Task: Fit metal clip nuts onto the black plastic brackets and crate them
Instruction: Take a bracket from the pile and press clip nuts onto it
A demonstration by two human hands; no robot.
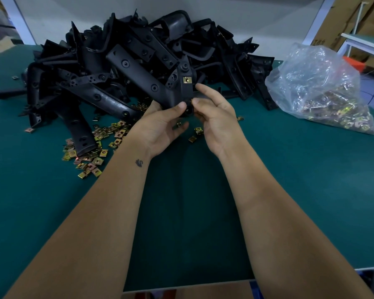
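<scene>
The bracket (143, 83) carried one fitted clip nut (187, 80). Left hand (160, 126) and right hand (216, 121) gripped its lower end. The pile (138, 39) remained; no crate was visible.

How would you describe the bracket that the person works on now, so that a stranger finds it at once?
Start at the big pile of black brackets at the back of the green table. In front of it, both hands, left and right, hold one angled bracket up. Unlike its neighbours, it shows a brass-coloured clip nut near its bend.
</scene>
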